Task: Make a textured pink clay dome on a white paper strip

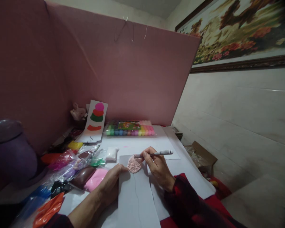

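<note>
A round patch of pale pink clay (134,166) with a rough, pricked surface sits at the top of a white card (130,202). Below it a thin drawn line runs down the card. My left hand (111,183) grips the card's left edge, its thumb lying beside the clay and the other fingers mostly hidden. In my right hand (158,169) is a fork (163,153) with a striped handle, pinched between thumb and fingers. Its tines touch, or hover just over, the upper part of the clay.
Bags of coloured clay, including a pink one (97,179) and a brown one (83,177), crowd the left side. Behind stand a painted card (95,126) and a pack of coloured sticks (130,129). A purple container (11,152) is far left, a cardboard box (201,155) right.
</note>
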Available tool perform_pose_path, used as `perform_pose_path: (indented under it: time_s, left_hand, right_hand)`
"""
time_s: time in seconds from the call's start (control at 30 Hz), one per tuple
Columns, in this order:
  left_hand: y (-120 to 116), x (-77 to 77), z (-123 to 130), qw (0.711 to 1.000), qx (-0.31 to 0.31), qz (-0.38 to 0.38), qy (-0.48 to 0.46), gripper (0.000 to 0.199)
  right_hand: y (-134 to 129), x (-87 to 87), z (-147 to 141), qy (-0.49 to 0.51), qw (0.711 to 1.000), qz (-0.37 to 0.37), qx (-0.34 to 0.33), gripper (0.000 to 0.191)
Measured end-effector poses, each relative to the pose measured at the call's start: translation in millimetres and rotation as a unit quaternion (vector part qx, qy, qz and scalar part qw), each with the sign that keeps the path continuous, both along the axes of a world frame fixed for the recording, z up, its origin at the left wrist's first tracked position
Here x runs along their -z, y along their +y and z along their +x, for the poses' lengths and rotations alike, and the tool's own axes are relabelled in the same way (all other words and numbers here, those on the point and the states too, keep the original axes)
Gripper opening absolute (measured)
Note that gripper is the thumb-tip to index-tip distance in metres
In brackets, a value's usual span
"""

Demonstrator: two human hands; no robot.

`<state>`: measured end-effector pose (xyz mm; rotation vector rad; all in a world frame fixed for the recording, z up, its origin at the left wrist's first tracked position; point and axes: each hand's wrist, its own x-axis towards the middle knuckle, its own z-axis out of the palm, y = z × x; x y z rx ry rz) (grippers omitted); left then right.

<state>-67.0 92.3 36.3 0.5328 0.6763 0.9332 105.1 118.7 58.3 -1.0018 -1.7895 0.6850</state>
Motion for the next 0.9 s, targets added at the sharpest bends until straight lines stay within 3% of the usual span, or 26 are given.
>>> perform_pose_path:
  time_s: [0.9]
  left_hand:
    - [-1.3,0.2,-0.9,1.000,-0.004,-0.016,0.021,0.046]
  right_hand:
    - [-1.5,0.0,-1.4,0.013,1.000,0.005,-0.002,0.025]
